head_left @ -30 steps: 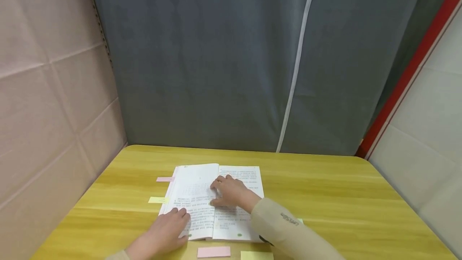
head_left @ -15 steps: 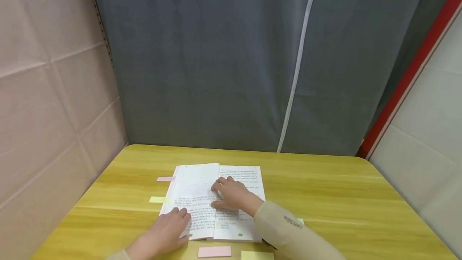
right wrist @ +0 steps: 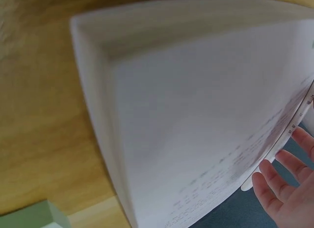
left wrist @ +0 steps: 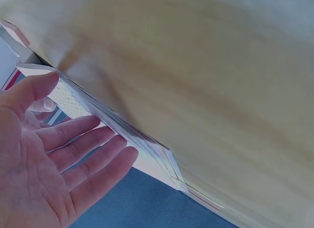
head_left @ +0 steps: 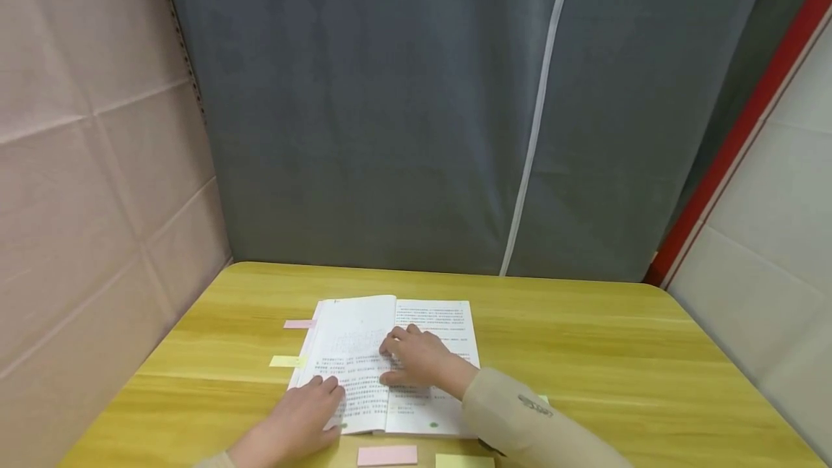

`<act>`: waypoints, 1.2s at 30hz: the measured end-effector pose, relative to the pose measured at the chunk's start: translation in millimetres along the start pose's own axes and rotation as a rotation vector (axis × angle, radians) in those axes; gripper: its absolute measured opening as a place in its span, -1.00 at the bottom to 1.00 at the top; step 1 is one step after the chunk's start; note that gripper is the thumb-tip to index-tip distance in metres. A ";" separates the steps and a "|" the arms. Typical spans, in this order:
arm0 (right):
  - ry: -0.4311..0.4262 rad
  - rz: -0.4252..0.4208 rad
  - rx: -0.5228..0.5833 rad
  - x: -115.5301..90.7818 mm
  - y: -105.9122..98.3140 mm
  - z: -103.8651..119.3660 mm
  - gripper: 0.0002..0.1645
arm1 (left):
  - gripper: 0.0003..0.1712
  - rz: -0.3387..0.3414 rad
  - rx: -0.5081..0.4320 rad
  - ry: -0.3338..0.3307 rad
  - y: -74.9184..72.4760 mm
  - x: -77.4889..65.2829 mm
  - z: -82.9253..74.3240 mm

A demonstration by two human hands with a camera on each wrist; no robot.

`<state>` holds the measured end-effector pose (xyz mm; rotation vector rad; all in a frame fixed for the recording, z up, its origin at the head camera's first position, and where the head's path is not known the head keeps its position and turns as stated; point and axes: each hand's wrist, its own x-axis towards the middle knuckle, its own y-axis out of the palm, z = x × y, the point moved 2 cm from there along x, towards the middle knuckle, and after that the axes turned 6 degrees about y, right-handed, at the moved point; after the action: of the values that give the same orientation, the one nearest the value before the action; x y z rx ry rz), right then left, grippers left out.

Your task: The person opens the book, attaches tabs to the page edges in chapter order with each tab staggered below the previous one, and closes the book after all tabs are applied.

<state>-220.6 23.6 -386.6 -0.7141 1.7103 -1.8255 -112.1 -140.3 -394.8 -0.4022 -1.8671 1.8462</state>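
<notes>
An open book (head_left: 360, 315) with printed pages lies on the wooden table. On its lower left page rests my left hand (head_left: 302, 414), fingers stretched out; in the left wrist view the left hand (left wrist: 73, 159) has its fingertips along the page edges. My right hand (head_left: 422, 358) lies across the middle of the book near the crease, fingers a little bent and holding nothing. In the right wrist view the fingertips of the right hand (right wrist: 289, 184) are at the page by the fold. A pink tab (head_left: 299, 324) and a yellow tab (head_left: 284, 361) stick out from the left page edge.
In front of the book lie a pink sticky-note pad (head_left: 387, 456) and a yellow sticky-note pad (head_left: 464, 461). A green block-like thing (right wrist: 37, 217) sits right of the book, mostly behind the right sleeve in the head view. A grey curtain (head_left: 390, 107) hangs behind the table (head_left: 572, 338).
My right hand has shifted very slightly toward me on the pages, while the left hand stays in place. The book and tabs look unchanged.
</notes>
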 end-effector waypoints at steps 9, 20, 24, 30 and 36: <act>0.000 -0.025 0.010 0.3 3.2 -1.2 -0.45 | -0.62 -0.009 0.013 -0.001 -1.4 -0.2 -0.6; -0.017 -0.002 -0.023 -5.2 1.9 2.5 -0.45 | -0.64 -0.020 0.012 0.010 1.1 -2.1 -0.9; -0.031 -0.004 -0.022 -10.5 -0.6 6.9 -0.48 | -0.63 -0.021 0.024 0.006 -1.3 -1.4 0.2; -0.068 0.010 -0.014 -18.9 -0.5 11.5 -0.47 | -0.63 0.001 0.011 -0.011 -1.4 -1.2 0.5; -0.072 0.004 -0.006 -20.2 0.6 11.9 -0.48 | -0.62 0.002 0.025 -0.010 -0.6 -1.8 0.0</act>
<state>-197.8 29.1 -386.9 -0.7685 1.6710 -1.7709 -110.5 -141.3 -394.4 -0.3869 -1.8492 1.8739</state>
